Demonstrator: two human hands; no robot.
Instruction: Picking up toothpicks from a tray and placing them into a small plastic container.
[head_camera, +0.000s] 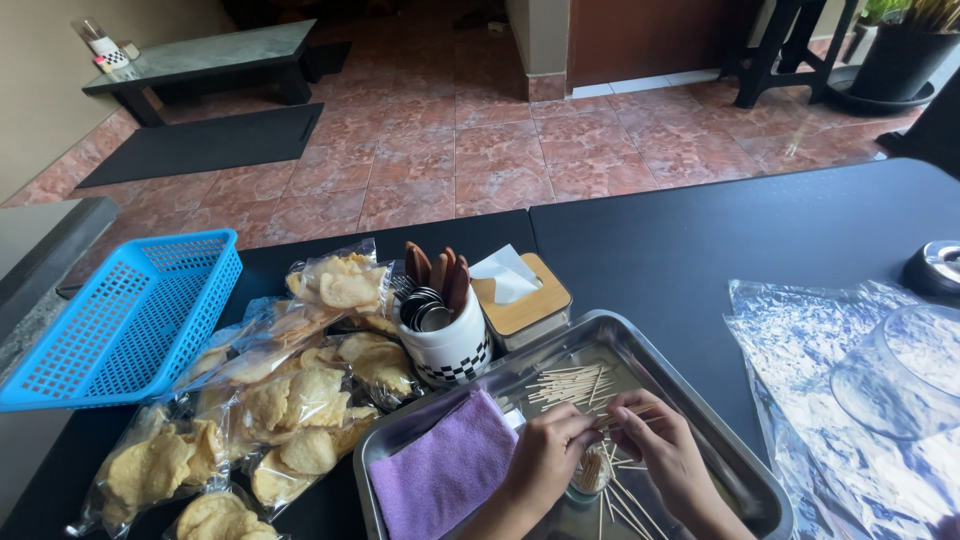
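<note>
A steel tray (640, 345) sits on the black table in front of me, strewn with loose wooden toothpicks (570, 385). My left hand (545, 455) grips a small clear holder (592, 475) packed with toothpicks, over the tray's near part. My right hand (660, 445) pinches a few toothpicks between its fingertips, right beside the left hand and just above the holder. A folded purple cloth (445, 470) lies in the tray's left half, touching my left wrist.
Several clear bags of crackers (290, 400) lie left of the tray, with a blue plastic basket (130, 315) beyond them. A checkered cutlery holder (445, 335) and a wooden tissue box (525, 295) stand behind the tray. Crinkled clear plastic (800, 350) and a glass jar (900, 370) lie at right.
</note>
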